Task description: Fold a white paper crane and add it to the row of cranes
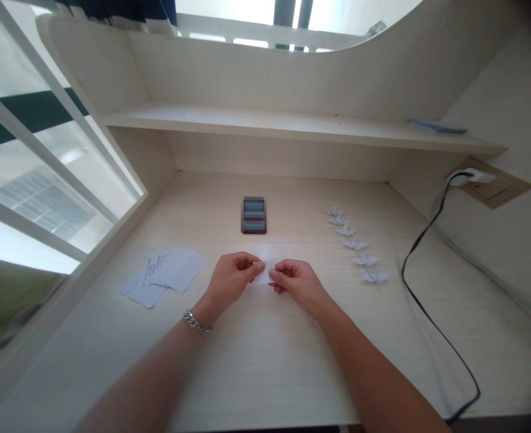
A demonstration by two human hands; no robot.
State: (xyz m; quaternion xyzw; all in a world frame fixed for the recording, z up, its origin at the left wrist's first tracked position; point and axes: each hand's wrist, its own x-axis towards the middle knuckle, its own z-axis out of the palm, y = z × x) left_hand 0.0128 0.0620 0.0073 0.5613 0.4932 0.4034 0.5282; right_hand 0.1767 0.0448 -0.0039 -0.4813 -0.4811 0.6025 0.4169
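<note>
A small piece of white paper (264, 273) is held between my two hands, just above the middle of the desk. My left hand (234, 276), with a chain bracelet on its wrist, pinches the paper's left side between thumb and fingers. At the paper's right side, my right hand (297, 279) pinches it in the same way. Whether the paper has folds in it I cannot make out. To the right lies a slanting row of several folded white paper cranes (355, 245). Flat on the left are a few overlapping paper sheets (175, 267), some with writing.
Beyond my hands a phone (254, 215) with a blurred screen lies on the desk (256, 361). A black cable (416, 300) runs from a wall socket (491, 183) down the right side. Above the desk is a shelf (269, 123) with a flat bluish item (439, 126). White rails stand left.
</note>
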